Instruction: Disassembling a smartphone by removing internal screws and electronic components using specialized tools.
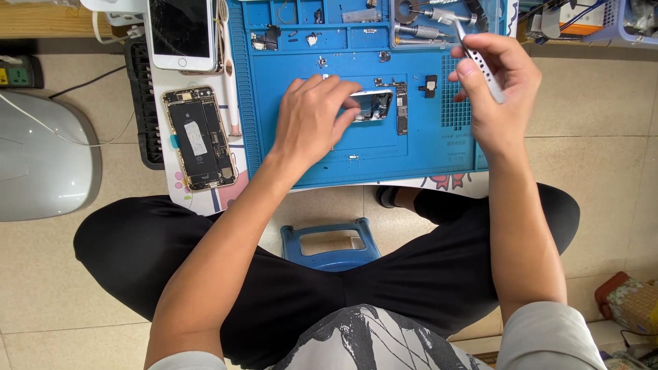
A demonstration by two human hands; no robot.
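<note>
A small silver phone frame [372, 105], stripped of most parts, is seen lying near the middle of a blue repair mat [356, 154]. It is pressed down by the left hand [312, 116], whose fingers are spread and curled over the frame's left side, so that part of the frame is hidden. Just to the right of the frame, a narrow dark circuit board [401, 109] is laid upright on the mat. The right hand [495, 89] is raised above the mat's right edge, and a pair of silver tweezers [480, 63] is gripped between its thumb and fingers, the tips pointed away from the body. Small screws and loose parts are scattered across the mat's upper trays. To the left of the mat, an opened phone [199, 138] with its black battery exposed is laid face down, and a white phone with a cracked screen [181, 31] is placed above it. A blue stool [331, 243] is seen between the seated person's knees.
</note>
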